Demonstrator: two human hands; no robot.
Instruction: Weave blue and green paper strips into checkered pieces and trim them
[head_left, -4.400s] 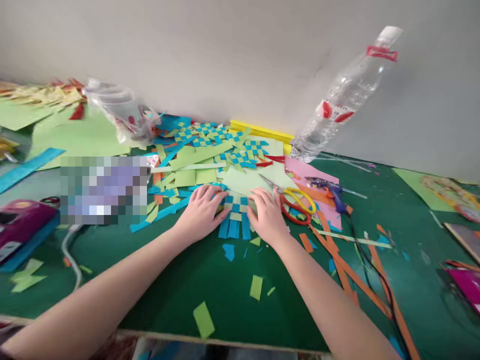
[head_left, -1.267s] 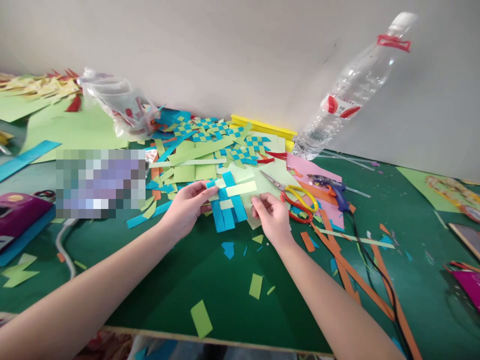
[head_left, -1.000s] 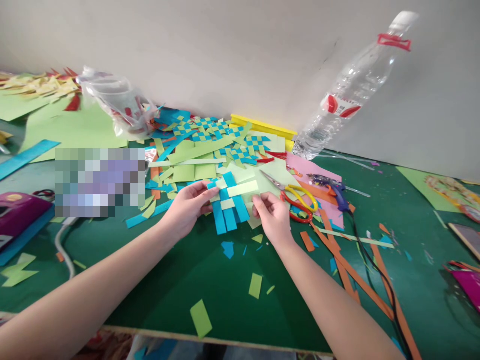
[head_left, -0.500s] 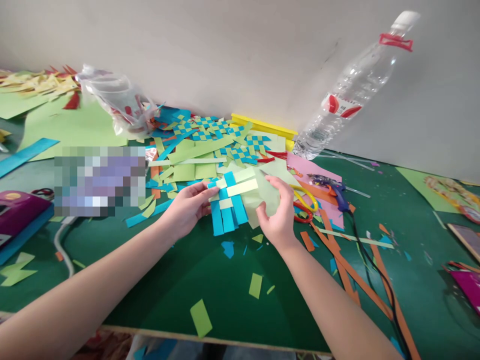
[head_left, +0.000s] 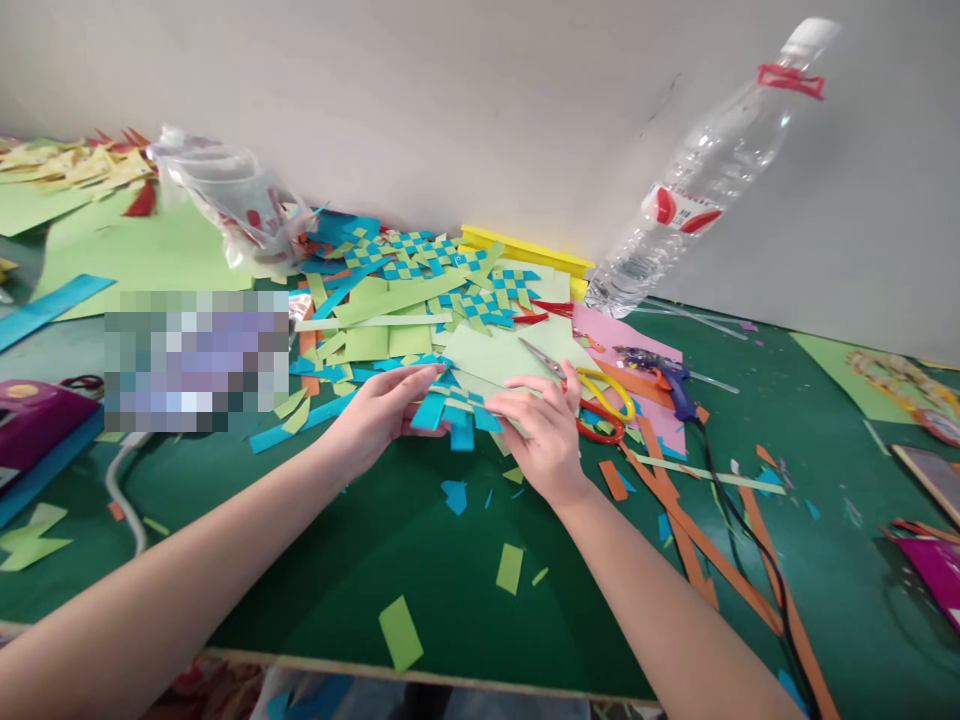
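Note:
Between my two hands is a small woven paper piece [head_left: 459, 398] of blue and pale green strips, tilted so that I see it nearly edge-on. Blue strip ends hang from its near side. My left hand [head_left: 384, 408] is closed on its left end, thumb on top. On the other end, the fingertips and thumb of my right hand [head_left: 546, 432] pinch the weave. Scissors [head_left: 604, 390] with yellow and red handles lie just beyond my right hand, beside pale green paper [head_left: 487, 355].
Finished blue-green weaves [head_left: 491, 290] lie at the back by a yellow holder [head_left: 525, 250]. A plastic bottle [head_left: 697, 180] leans near the wall. On the right are a glue gun [head_left: 671, 385] with a black cable and orange strips [head_left: 675, 510]. A bagged cup [head_left: 232, 200] stands left.
My right hand has come in from the open and taken the weave's right end. The weave has tipped from facing me to nearly flat, and the scissors show more fully.

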